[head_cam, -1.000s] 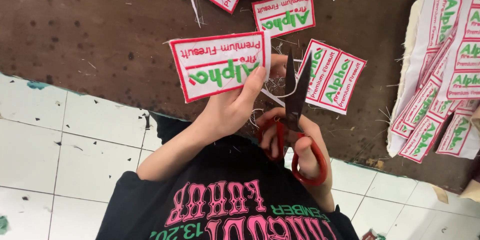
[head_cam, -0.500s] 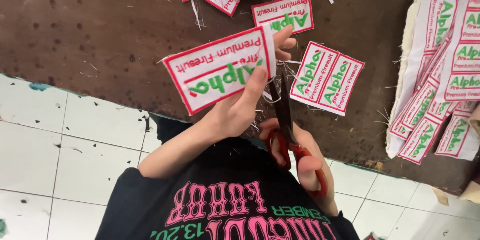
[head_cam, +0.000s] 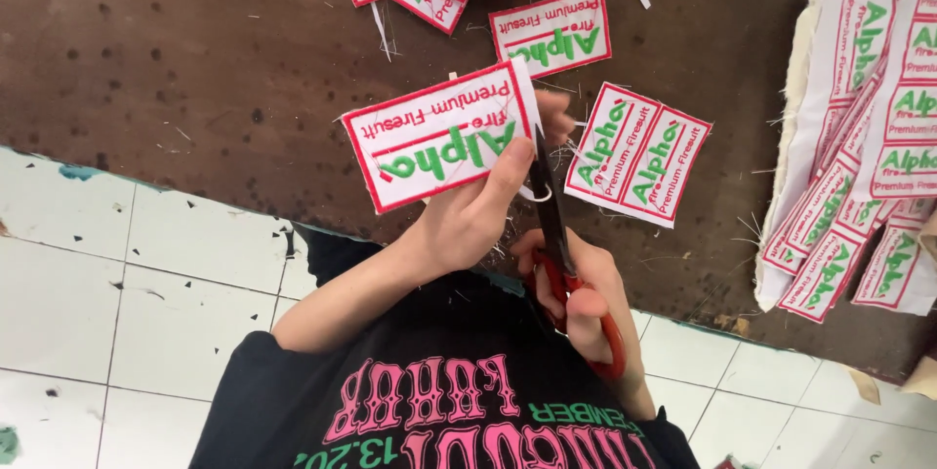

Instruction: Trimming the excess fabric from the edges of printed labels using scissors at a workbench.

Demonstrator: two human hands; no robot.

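Observation:
My left hand [head_cam: 467, 223] pinches a white rectangular embroidered patch [head_cam: 439, 137] with a red border and green lettering, held tilted above the brown work board [head_cam: 176, 59]. My right hand [head_cam: 586, 305] grips red-handled scissors [head_cam: 549, 210]. Their dark blades point up along the patch's right edge, next to my left thumb. A thin white sliver of fabric curls off at the blades.
A joined pair of the same patches [head_cam: 639, 152] lies just right of the scissors. Several cut patches [head_cam: 551, 30] lie at the top edge. A heap of uncut patch strips [head_cam: 859, 166] fills the right side. Thread scraps litter the board. White floor tiles [head_cam: 117, 313] lie below.
The held patch has turned and shifted right and up. The scissors have moved up along its right edge, closer to my left thumb.

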